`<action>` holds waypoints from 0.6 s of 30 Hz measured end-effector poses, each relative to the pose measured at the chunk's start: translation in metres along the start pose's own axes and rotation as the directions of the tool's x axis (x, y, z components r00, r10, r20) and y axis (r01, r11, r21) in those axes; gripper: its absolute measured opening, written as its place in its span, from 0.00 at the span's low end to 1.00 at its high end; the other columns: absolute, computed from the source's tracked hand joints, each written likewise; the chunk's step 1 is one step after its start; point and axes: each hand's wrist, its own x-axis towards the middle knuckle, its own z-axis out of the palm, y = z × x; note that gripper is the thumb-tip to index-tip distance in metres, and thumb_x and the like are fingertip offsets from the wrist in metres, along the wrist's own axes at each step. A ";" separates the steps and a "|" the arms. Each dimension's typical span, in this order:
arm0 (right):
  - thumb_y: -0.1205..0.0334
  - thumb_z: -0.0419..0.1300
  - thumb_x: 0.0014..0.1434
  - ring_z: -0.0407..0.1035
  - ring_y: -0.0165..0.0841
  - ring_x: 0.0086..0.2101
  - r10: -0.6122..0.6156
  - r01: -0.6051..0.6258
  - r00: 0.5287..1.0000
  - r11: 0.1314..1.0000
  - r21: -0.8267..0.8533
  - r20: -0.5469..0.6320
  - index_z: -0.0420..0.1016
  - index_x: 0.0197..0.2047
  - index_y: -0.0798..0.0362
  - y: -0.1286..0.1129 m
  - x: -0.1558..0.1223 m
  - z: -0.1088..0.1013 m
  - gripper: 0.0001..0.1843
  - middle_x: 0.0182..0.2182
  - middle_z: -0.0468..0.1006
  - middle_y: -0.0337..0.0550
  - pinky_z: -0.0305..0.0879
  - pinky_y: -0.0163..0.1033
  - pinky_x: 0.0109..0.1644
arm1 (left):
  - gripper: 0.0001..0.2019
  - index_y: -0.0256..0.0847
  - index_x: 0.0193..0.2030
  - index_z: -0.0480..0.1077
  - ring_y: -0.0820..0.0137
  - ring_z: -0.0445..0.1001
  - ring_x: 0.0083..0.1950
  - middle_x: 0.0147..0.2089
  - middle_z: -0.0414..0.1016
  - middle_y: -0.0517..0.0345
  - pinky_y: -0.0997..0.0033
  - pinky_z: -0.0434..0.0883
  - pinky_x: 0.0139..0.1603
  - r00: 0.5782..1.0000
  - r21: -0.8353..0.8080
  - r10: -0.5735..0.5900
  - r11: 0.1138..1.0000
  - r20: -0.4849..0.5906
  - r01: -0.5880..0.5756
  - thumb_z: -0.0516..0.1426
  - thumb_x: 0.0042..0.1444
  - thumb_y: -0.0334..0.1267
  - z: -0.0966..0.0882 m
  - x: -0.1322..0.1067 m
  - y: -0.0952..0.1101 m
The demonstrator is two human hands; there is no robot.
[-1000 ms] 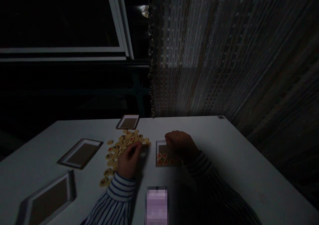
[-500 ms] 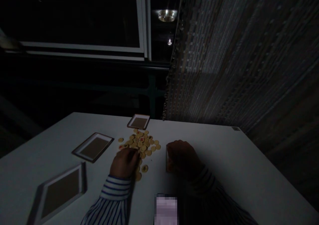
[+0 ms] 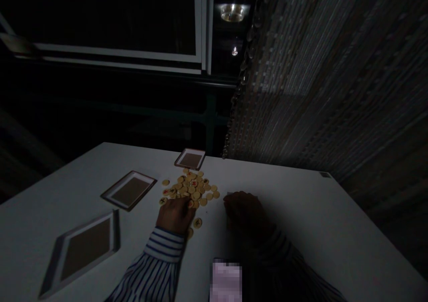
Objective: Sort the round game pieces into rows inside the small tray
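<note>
A loose pile of round wooden xiangqi pieces (image 3: 195,195), some with red or black characters, lies on the white table (image 3: 287,190). At its near edge is my left hand (image 3: 175,215), fingers curled and thumb drawn in. One piece shows right at its fingertips; whether it is lifted cannot be made out. Below that hand, a piece with a black character (image 3: 197,223) lies apart. To the right of the pile, my right hand (image 3: 247,215) is closed in deep shadow. A pale flat edge shows beside its fingers, and what it holds is hidden.
Three shallow framed trays stand on the table: a far one (image 3: 190,159), a middle-left one (image 3: 129,190) and a near-left one (image 3: 85,246). A pixelated pink rectangle (image 3: 226,282) is at the front. A bead curtain (image 3: 284,92) hangs behind, beside a dark window.
My left hand has shifted slightly right along the pile, uncovering a black-marked piece at its left. The brown edge beside my right hand no longer shows. The whole view has shifted a little.
</note>
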 end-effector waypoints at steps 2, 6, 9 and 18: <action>0.63 0.47 0.59 0.66 0.33 0.34 -0.005 0.005 1.000 1.000 0.005 -0.005 0.71 0.39 0.52 0.000 0.000 0.000 0.12 0.34 0.75 0.43 0.55 0.38 0.37 | 0.16 0.39 0.42 0.70 0.60 0.73 0.40 0.39 0.76 0.51 0.62 0.67 0.40 1.000 -0.003 0.008 1.000 -0.015 -0.008 0.51 0.50 0.45 0.003 0.000 -0.001; 0.62 0.47 0.59 0.66 0.33 0.35 -0.005 0.006 1.000 1.000 0.021 -0.028 0.71 0.40 0.51 0.001 -0.001 0.003 0.12 0.35 0.75 0.43 0.56 0.38 0.38 | 0.17 0.38 0.42 0.70 0.59 0.73 0.39 0.38 0.76 0.49 0.61 0.67 0.40 1.000 -0.006 0.005 1.000 -0.030 -0.005 0.51 0.49 0.45 0.008 0.000 -0.004; 0.61 0.47 0.59 0.67 0.33 0.36 -0.005 0.006 0.999 1.000 0.029 -0.035 0.71 0.41 0.50 0.001 -0.002 0.005 0.13 0.36 0.75 0.42 0.57 0.39 0.39 | 0.17 0.39 0.43 0.70 0.59 0.73 0.39 0.39 0.76 0.49 0.62 0.68 0.39 1.000 -0.015 0.006 1.000 -0.004 -0.006 0.50 0.50 0.45 0.009 0.001 -0.006; 0.61 0.47 0.59 0.68 0.33 0.37 0.005 -0.004 1.000 0.999 0.034 -0.021 0.71 0.41 0.52 0.001 -0.003 0.001 0.13 0.36 0.75 0.44 0.59 0.38 0.40 | 0.16 0.38 0.42 0.70 0.61 0.73 0.39 0.39 0.76 0.50 0.62 0.68 0.40 0.995 -0.062 0.053 0.996 -0.080 -0.058 0.49 0.52 0.42 0.007 0.002 -0.005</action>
